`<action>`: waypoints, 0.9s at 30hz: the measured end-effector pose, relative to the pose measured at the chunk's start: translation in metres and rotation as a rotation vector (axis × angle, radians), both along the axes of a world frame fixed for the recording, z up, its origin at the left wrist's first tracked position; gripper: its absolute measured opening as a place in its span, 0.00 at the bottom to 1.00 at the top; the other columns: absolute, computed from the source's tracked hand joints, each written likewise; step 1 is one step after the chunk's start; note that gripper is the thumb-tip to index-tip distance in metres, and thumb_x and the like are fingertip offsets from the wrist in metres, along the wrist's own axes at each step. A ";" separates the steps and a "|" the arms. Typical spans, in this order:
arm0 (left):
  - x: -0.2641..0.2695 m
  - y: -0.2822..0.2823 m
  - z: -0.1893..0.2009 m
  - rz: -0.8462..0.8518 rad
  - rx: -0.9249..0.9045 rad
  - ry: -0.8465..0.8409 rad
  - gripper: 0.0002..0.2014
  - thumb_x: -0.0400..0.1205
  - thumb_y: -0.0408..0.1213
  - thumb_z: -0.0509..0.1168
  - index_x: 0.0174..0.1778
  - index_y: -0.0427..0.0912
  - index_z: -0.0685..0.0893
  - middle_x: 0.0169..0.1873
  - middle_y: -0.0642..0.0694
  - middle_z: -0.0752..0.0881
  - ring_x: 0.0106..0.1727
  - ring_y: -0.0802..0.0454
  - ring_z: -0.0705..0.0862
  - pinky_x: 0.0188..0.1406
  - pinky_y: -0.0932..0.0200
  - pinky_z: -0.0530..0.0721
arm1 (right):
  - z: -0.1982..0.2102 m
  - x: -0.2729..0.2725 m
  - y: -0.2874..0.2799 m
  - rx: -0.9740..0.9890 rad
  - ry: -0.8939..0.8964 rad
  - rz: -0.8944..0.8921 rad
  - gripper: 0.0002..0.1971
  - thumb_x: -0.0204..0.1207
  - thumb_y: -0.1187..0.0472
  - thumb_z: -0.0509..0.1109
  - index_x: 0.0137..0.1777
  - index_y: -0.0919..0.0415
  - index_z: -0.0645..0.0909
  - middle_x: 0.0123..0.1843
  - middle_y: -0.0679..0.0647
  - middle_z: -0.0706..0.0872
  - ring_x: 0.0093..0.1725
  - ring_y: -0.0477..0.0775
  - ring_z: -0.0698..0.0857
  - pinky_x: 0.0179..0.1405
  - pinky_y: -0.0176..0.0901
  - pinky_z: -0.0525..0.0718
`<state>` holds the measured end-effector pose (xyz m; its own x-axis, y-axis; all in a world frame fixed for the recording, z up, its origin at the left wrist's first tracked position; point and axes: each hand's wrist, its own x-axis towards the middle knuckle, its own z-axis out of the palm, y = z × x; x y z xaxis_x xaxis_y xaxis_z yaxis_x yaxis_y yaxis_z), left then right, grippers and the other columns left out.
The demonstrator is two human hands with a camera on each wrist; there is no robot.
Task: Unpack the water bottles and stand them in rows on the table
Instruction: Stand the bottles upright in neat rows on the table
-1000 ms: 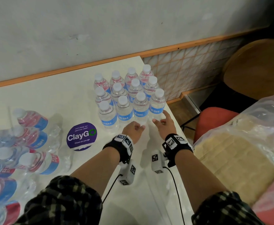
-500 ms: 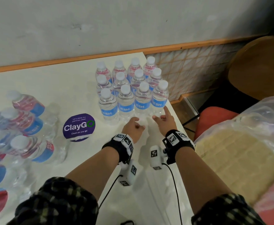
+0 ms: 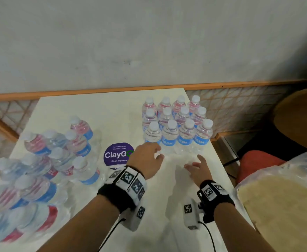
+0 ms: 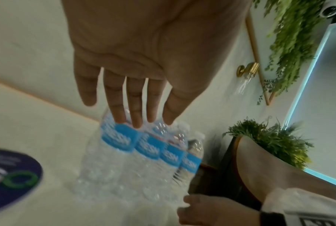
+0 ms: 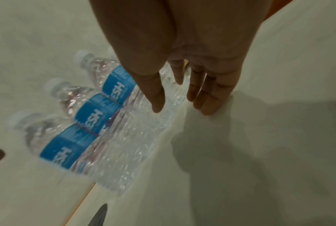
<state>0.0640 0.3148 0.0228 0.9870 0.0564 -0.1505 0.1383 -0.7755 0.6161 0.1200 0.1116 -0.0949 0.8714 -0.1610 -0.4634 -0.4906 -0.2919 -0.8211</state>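
Several clear water bottles (image 3: 178, 124) with white caps and blue labels stand in three rows at the far right of the white table (image 3: 87, 110). More bottles lie in a torn plastic-wrapped pack (image 3: 40, 170) at the left. My left hand (image 3: 154, 153) hovers by the front-left standing bottle, holding nothing. The left wrist view shows its fingers (image 4: 134, 110) straight, in front of the front row (image 4: 144, 149). Just short of the front row, my right hand (image 3: 194, 162) is open and empty, low over the table. In the right wrist view its fingers (image 5: 207, 97) are beside the bottles (image 5: 97, 122).
A round purple ClayGo sticker (image 3: 118, 154) lies between the pack and the rows. The table's right edge runs close beside the rows. Off that edge are a red seat (image 3: 258, 160), a clear bag of beige material (image 3: 285, 206) and a round wooden top (image 3: 298, 115).
Both hands have drawn back from the front row. The left hand has shifted left towards the sticker. The head view has swung left, bringing more of the pack into sight.
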 end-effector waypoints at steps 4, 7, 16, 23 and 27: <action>-0.028 0.049 0.027 0.128 0.176 -0.121 0.14 0.80 0.45 0.63 0.61 0.48 0.82 0.60 0.47 0.82 0.60 0.44 0.79 0.63 0.50 0.77 | 0.014 -0.019 0.026 0.012 -0.045 0.038 0.28 0.73 0.63 0.74 0.73 0.55 0.70 0.61 0.57 0.78 0.60 0.61 0.81 0.60 0.55 0.82; -0.046 0.082 0.035 0.187 0.221 -0.110 0.13 0.80 0.44 0.63 0.60 0.48 0.83 0.59 0.46 0.82 0.59 0.43 0.80 0.61 0.48 0.78 | 0.028 -0.031 0.055 0.016 -0.094 0.089 0.18 0.73 0.64 0.74 0.61 0.53 0.77 0.57 0.57 0.80 0.52 0.57 0.81 0.52 0.49 0.81; -0.073 0.126 0.036 0.150 0.261 0.130 0.18 0.81 0.26 0.55 0.66 0.38 0.78 0.64 0.38 0.79 0.64 0.41 0.79 0.61 0.52 0.77 | 0.074 -0.093 0.152 -0.087 -0.174 0.486 0.25 0.71 0.65 0.75 0.68 0.55 0.76 0.61 0.55 0.78 0.55 0.51 0.78 0.50 0.36 0.77; -0.069 0.087 0.040 0.018 0.236 0.059 0.14 0.81 0.30 0.58 0.61 0.38 0.83 0.62 0.41 0.83 0.63 0.41 0.81 0.61 0.53 0.80 | 0.080 -0.129 0.191 -0.046 -0.231 0.545 0.37 0.72 0.62 0.76 0.78 0.57 0.62 0.72 0.56 0.75 0.69 0.56 0.76 0.59 0.41 0.74; -0.066 0.086 0.039 -0.036 0.103 0.060 0.15 0.82 0.42 0.64 0.62 0.41 0.82 0.60 0.43 0.84 0.61 0.43 0.81 0.57 0.55 0.78 | 0.074 -0.126 0.178 -0.058 -0.295 0.365 0.31 0.69 0.60 0.77 0.71 0.53 0.68 0.62 0.53 0.82 0.61 0.55 0.82 0.52 0.39 0.74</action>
<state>-0.0022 0.4011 0.0616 0.9780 0.0394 -0.2048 0.1437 -0.8391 0.5247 -0.0056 0.2894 -0.0204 0.9690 0.1620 -0.1866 -0.0956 -0.4509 -0.8874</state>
